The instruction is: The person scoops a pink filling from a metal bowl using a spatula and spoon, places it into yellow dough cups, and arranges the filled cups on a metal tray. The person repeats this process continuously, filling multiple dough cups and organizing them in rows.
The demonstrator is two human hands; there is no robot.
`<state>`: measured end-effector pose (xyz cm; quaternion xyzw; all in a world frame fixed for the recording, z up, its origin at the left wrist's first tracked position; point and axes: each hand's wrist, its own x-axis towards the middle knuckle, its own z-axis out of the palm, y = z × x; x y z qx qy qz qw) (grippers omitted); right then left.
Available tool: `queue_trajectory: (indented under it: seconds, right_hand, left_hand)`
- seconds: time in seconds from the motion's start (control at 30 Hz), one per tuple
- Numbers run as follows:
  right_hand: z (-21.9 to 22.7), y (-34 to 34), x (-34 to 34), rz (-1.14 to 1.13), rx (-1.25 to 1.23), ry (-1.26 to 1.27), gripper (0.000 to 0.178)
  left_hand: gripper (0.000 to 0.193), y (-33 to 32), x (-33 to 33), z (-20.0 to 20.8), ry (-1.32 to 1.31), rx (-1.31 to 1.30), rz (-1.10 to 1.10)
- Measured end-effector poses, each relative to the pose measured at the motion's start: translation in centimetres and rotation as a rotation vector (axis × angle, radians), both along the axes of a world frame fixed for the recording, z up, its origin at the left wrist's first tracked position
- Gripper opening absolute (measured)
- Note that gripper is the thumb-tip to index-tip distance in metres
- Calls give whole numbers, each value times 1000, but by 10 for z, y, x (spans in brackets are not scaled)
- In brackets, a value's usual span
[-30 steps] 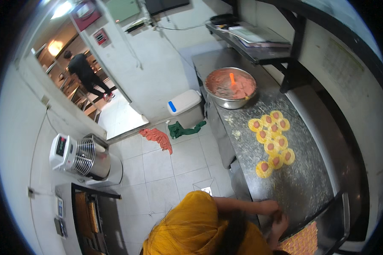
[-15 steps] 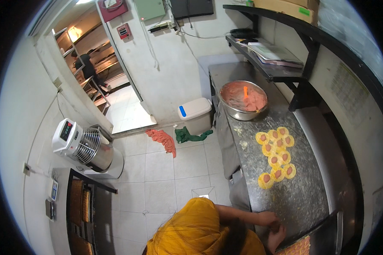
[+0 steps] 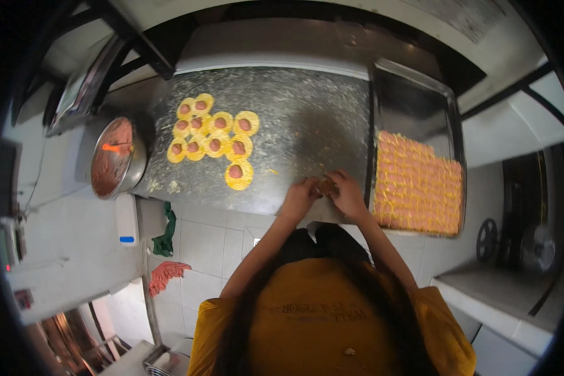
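Note:
Close together above the table's near edge, my left hand and my right hand have their fingers closed around a small dumpling. Fingers hide most of it. To the left, several round yellow wrappers, each topped with a lump of pink filling, lie side by side on the floured dark table. A metal tray stands just right of my right hand. Tight rows of pink-topped dumplings cover its nearer part.
A steel bowl of pink filling with an orange utensil stands at the table's left end. Below are a lidded white bin, a green cloth and a coral cloth. Shelf brackets overhang the far left.
My view has swung round toward the table and tray, so the tray now shows nearly whole. Both hands stay together at the table's near edge. The filled wrappers look unmoved.

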<state>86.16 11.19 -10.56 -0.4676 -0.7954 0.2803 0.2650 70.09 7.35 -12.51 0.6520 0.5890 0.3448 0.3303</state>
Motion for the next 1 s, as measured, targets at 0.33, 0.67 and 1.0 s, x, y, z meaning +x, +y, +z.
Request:
queue_trajectory:
  seconds: [0.33, 0.67, 1.0]
  right_hand:
    - [-8, -11, -9, -117, -127, 103, 25]
    - [-3, -7, -17, -127, 74, -35, 28]
    - [2, -16, -34, -214, -21, -13, 19]
  left_hand:
    - [31, 4, -5, 2, 58, -9, -25]
    - [30, 9, -13, 6, 26, -64, -27]
    - [28, 10, -17, -6, -34, 13, -34]
